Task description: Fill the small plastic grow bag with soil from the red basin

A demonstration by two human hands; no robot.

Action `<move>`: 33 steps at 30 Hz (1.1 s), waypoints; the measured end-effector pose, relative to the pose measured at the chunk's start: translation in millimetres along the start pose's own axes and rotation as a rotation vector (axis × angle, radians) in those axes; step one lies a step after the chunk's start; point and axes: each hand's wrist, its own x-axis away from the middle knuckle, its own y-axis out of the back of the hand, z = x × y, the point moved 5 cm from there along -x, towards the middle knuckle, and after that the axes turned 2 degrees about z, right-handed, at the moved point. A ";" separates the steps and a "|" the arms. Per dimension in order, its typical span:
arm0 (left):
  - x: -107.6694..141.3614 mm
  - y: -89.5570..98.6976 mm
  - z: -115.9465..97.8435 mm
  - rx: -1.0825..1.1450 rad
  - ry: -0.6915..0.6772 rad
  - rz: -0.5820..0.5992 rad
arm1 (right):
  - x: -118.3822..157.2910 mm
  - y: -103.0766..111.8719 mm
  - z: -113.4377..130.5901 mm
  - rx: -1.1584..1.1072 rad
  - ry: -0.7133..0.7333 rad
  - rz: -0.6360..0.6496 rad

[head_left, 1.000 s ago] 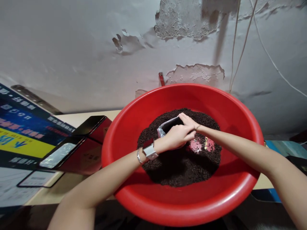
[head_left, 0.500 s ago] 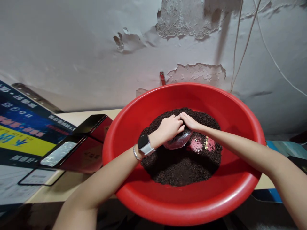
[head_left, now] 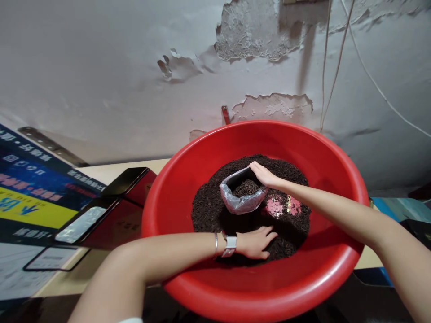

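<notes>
A big red basin (head_left: 269, 298) holds dark loose tea-like bits (head_left: 210, 202). Inside it, a clear plastic bag (head_left: 243, 202) stands with its mouth wide, partly filled with the same bits. My right hand (head_left: 263, 175) grips the bag's rim at its upper right. Below the bag, my left hand (head_left: 257, 242) lies palm down on the dark bits, fingers spread, holding nothing. A pink packet with gold marks (head_left: 274, 206) lies half covered by the bits, right of the bag.
Red and black boxes (head_left: 117, 222) stand left of the basin on a pale table (head_left: 156, 165). A printed blue and yellow board (head_left: 33, 197) leans at far left. Behind is a peeling wall (head_left: 117, 80) with hanging cables (head_left: 332, 76).
My left hand has left the bag's top and moved down onto the dark bits, its fingers now spread. The bag's mouth is now uncovered, with my right hand still at its rim.
</notes>
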 end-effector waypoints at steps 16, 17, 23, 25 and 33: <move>0.1 -4.4 1.9 0.449 0.189 0.192 | -4.1 -2.5 -3.1 -0.014 0.014 0.004; 0.4 -3.6 0.0 0.418 0.175 0.214 | -3.8 -2.5 -2.8 -0.009 0.013 0.007; 2.2 -5.9 -9.2 0.150 0.146 0.337 | -2.7 -2.2 -0.9 -0.003 0.020 0.010; 2.2 -1.2 -11.8 0.039 0.143 0.321 | -2.6 -2.2 -0.6 0.005 0.018 0.015; 12.7 90.6 -20.3 -0.267 0.106 -0.256 | -5.0 -2.4 -2.2 0.015 0.047 0.007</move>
